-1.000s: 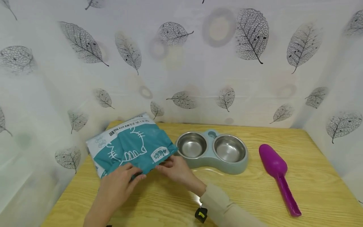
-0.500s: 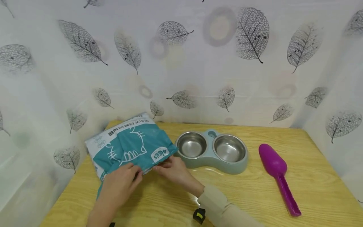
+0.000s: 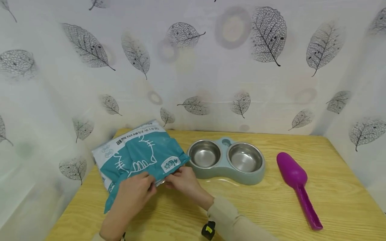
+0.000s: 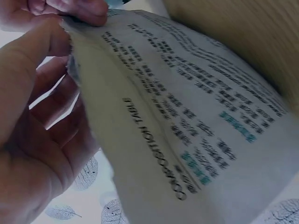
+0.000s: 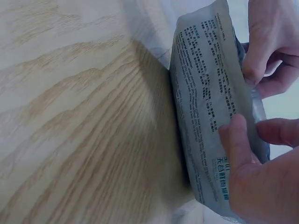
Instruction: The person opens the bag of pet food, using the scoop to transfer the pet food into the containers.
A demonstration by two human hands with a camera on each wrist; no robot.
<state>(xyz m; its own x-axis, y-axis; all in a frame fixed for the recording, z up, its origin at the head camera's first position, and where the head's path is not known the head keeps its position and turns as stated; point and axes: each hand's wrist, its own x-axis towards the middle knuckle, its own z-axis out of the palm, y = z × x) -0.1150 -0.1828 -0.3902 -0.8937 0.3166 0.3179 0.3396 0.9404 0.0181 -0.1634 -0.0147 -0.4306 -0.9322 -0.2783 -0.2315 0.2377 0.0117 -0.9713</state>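
Note:
A teal and white pet food bag (image 3: 141,149) with a white cat outline and a "4legs" label lies at the table's left, its near edge raised. My left hand (image 3: 134,190) pinches that edge near its middle. Close to the label, my right hand (image 3: 185,182) pinches the same edge between thumb and fingers. In the left wrist view, the bag's printed white back (image 4: 187,107) faces the camera, and the left thumb (image 4: 39,44) presses at its edge. The right wrist view shows both hands side by side on the edge, where a silvery strip of the inside (image 5: 258,109) shows.
Right of the bag, almost against its corner, stands a pale blue double pet bowl (image 3: 223,172) with two steel dishes. A purple scoop (image 3: 294,177) lies farther right on the wooden table (image 3: 256,204). A leaf-patterned curtain (image 3: 211,77) encloses the back and sides.
The left hand has slid slightly right along the bag's near edge, closer to the right hand. The edge between the hands has parted a little, showing silver. Bowl and scoop stay put.

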